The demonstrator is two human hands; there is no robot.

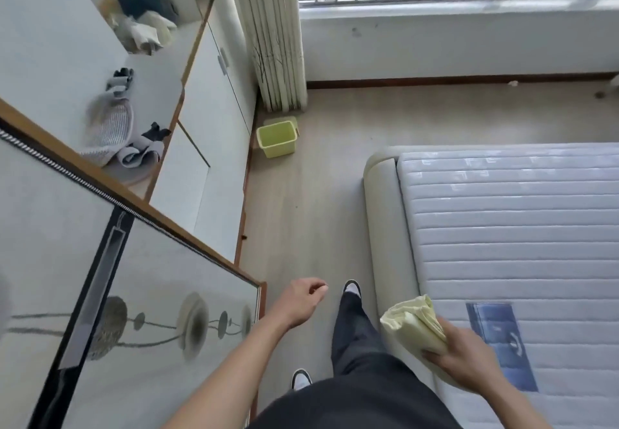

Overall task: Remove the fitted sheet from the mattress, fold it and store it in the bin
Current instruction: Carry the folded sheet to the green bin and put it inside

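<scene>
A pale yellow fitted sheet (412, 324), folded into a thick bundle, sits in my right hand (464, 358), whose fingers curl around its lower end over the bed's near edge. The bare quilted mattress (509, 227) fills the right side on a cream bed frame (382, 214). A lime green bin (278, 138) stands on the floor far ahead, by the wardrobe and the curtain, with nothing visible inside. My left hand (301, 299) hangs over the floor with loosely curled fingers and holds nothing.
A white wardrobe (207, 100) with open shelves of clothes runs along the left wall. A patterned sliding door (134, 311) is close on my left. A pleated curtain (278, 33) hangs by the barred window. Wooden floor (301, 214) forms a lane between wardrobe and bed.
</scene>
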